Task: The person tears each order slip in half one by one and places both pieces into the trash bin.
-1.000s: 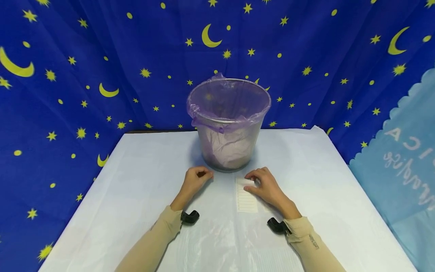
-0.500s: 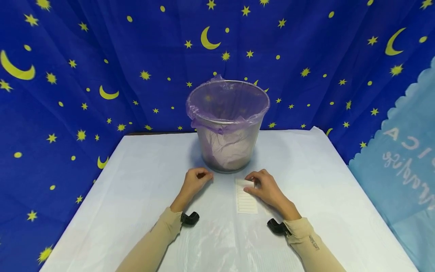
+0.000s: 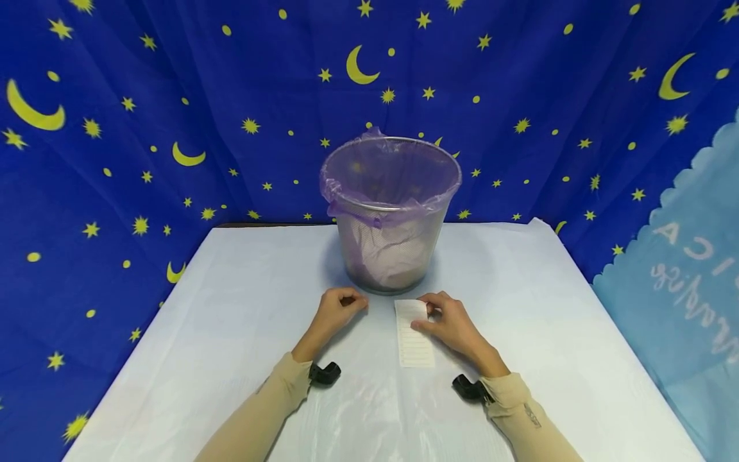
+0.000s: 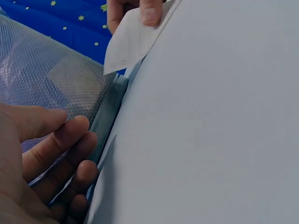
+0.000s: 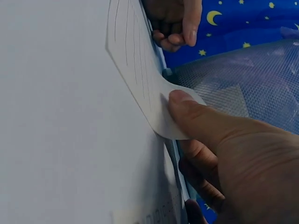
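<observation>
One lined slip was pinched in the right grip, jutting toward the left grip, which was loosely curled, holding nothing. A second slip, partly seen, and one bin were on the bench.

On the light blue cloth to my right, large white capitals appear mirror-reversed: A, a backward C, I. The white script beneath, also reversed, perhaps ends in "ise". The small dark print on my right sleeve and the faint marks on the ruled white paper slip are illegible.
</observation>
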Demonstrator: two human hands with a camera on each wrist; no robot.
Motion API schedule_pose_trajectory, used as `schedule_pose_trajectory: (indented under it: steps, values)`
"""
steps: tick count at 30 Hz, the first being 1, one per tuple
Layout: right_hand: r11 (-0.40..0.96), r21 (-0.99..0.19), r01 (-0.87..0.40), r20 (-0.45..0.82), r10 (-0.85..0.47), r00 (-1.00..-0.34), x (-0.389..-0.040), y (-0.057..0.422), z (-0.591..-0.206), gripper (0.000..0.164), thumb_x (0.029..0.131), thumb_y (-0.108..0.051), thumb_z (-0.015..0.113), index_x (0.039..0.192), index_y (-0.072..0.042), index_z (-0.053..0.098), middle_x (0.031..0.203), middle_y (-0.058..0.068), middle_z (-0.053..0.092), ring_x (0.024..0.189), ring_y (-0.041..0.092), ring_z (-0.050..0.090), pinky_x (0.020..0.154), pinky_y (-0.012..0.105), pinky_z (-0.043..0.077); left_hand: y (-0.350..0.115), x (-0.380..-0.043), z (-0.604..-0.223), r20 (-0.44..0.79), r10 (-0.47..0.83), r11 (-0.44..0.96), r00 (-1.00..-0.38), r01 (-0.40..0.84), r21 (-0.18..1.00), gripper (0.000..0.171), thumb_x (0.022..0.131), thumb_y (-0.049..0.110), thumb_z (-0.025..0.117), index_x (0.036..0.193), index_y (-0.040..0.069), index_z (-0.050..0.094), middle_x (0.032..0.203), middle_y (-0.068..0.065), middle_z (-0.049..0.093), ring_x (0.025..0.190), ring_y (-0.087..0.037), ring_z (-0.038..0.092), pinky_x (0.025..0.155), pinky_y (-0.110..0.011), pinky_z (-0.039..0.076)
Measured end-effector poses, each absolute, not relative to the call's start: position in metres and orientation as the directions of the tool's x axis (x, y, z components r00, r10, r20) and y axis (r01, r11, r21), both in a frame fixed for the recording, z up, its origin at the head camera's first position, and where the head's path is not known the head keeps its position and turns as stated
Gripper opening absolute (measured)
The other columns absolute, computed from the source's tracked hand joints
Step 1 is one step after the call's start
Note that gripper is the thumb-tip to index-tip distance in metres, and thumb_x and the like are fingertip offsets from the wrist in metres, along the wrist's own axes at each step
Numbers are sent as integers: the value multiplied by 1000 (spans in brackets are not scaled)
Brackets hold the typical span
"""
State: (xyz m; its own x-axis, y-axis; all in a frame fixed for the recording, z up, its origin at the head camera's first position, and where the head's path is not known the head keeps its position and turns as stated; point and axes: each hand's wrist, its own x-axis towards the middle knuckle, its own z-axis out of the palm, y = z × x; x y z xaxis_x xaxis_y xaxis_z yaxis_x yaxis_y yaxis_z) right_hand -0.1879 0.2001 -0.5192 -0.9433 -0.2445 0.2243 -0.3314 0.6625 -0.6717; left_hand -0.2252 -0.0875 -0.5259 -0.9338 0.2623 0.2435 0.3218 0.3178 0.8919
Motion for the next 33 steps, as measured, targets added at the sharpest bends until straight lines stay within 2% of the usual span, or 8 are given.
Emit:
schedule_pose_trajectory:
  steps: [4, 7, 8, 13, 15, 20, 27, 33]
  values:
    - [626, -706, -330, 230, -237, -944, -188, 198, -519, 42, 75, -32, 87, 110, -18, 70, 88, -3, 60, 86, 13, 58, 85, 35, 50, -81, -222, -526, 248, 297, 332, -922, 343, 879, 8, 88, 12, 74, 82, 12, 77, 84, -3, 75, 69, -9, 64, 64, -22, 51]
    - [583, -747, -319, 224, -232, -947, -188, 197, -520, 39, 75, -34, 87, 108, -21, 70, 87, -6, 64, 85, 13, 61, 82, 33, 49, -76, -218, -527, 249, 318, 328, -915, 353, 876, 7, 89, 13, 74, 82, 12, 77, 84, -3, 75, 69, -9, 65, 64, -21, 51]
    - [566, -762, -314, 220, -230, -948, -188, 197, -520, 39, 75, -35, 86, 109, -22, 70, 86, -7, 66, 84, 13, 61, 81, 33, 48, -75, -214, -522, 248, 325, 323, -913, 354, 878, 7, 89, 11, 74, 83, 9, 76, 85, -5, 75, 71, -13, 66, 65, -22, 52]
    - [488, -819, -302, 211, -232, -949, -190, 195, -519, 42, 76, -36, 85, 113, -25, 68, 82, -10, 70, 79, 12, 64, 78, 29, 48, -69, -213, -521, 270, 345, 304, -899, 379, 874, 6, 88, 12, 74, 85, 7, 76, 85, -7, 75, 71, -11, 65, 65, -23, 51]
    - [470, -829, -303, 210, -240, -948, -191, 195, -519, 44, 77, -36, 84, 117, -25, 66, 82, -10, 71, 78, 12, 65, 75, 27, 49, -67, -215, -525, 272, 360, 300, -893, 386, 872, 6, 88, 14, 75, 85, 9, 76, 85, -4, 74, 71, -7, 63, 66, -22, 52]
    - [423, -849, -315, 208, -280, -937, -190, 193, -521, 54, 80, -32, 83, 128, -22, 61, 83, -8, 73, 76, 14, 69, 71, 26, 51, -63, -208, -526, 260, 425, 305, -867, 407, 861, 6, 88, 15, 75, 86, 10, 76, 85, -2, 73, 73, -7, 63, 68, -22, 53]
    - [388, -867, -312, 218, -267, -939, -188, 192, -519, 50, 81, -27, 82, 126, -22, 61, 89, -5, 75, 81, 16, 71, 73, 27, 51, -55, -201, -524, 272, 487, 313, -830, 456, 833, 5, 86, 17, 78, 85, 13, 77, 84, 0, 70, 74, -8, 60, 67, -23, 51]
    - [389, -866, -314, 221, -266, -938, -190, 193, -518, 50, 82, -26, 82, 126, -18, 61, 92, -2, 76, 85, 16, 70, 76, 28, 52, -54, -200, -523, 255, 494, 309, -831, 442, 842, 5, 86, 19, 78, 83, 15, 75, 83, 2, 70, 75, -7, 61, 69, -23, 51]
